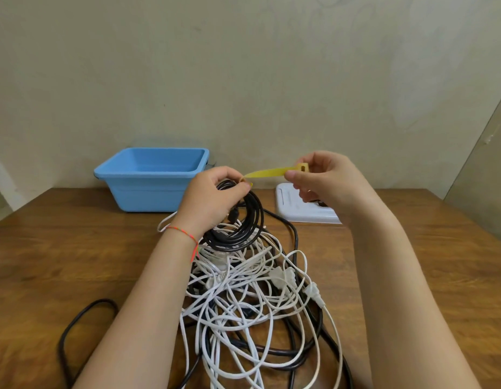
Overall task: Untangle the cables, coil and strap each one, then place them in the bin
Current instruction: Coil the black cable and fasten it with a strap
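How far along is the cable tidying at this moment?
Early. Done: one black cable coil is wound. In hand: the left hand grips that coil while the right hand pulls a yellow strap at its top; it is not yet fastened. Left: the blue bin shows nothing inside from this angle, and the pile of white and black cables on the table is still tangled.
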Action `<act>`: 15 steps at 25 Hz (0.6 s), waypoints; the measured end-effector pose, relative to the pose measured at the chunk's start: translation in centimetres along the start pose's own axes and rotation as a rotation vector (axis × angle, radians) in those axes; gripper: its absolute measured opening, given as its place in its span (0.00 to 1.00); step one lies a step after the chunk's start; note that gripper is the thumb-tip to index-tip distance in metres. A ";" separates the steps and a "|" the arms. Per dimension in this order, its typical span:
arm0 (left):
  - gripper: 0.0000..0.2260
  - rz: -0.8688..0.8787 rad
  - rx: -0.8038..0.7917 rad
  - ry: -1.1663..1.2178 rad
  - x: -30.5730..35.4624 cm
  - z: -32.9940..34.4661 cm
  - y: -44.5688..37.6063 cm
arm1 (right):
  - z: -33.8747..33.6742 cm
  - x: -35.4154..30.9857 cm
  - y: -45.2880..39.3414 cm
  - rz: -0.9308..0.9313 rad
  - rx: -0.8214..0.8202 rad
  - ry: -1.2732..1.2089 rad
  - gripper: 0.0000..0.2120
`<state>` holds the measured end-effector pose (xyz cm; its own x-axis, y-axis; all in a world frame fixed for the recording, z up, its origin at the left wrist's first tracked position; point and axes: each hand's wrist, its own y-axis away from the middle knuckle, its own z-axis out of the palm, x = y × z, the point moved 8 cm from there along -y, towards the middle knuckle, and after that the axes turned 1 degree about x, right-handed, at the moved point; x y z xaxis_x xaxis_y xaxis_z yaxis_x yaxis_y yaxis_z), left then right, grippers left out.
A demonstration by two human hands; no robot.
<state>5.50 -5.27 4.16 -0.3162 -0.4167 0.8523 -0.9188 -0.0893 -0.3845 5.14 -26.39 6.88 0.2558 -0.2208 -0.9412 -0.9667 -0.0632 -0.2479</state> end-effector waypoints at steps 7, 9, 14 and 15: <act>0.06 0.059 -0.115 -0.087 1.0 2.5 0.6 | 1.9 -0.8 0.2 -0.013 -0.005 -0.521 0.03; 0.08 -0.004 -0.164 -0.043 0.9 3.1 0.8 | 1.9 -1.7 0.3 -0.094 0.014 -0.529 0.03; 0.06 -0.444 -0.140 0.549 -1.4 3.2 1.0 | 1.9 -3.1 1.4 -0.126 -0.181 -0.418 0.03; 0.06 -0.470 -0.125 0.622 -1.5 3.0 0.9 | 2.9 -2.8 1.8 -0.069 -0.279 -0.371 0.02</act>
<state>5.88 -7.46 1.48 0.0718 0.2252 0.9717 -0.9970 -0.0127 0.0766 2.65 -23.09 8.38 0.2513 0.1529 -0.9558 -0.8962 -0.3363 -0.2894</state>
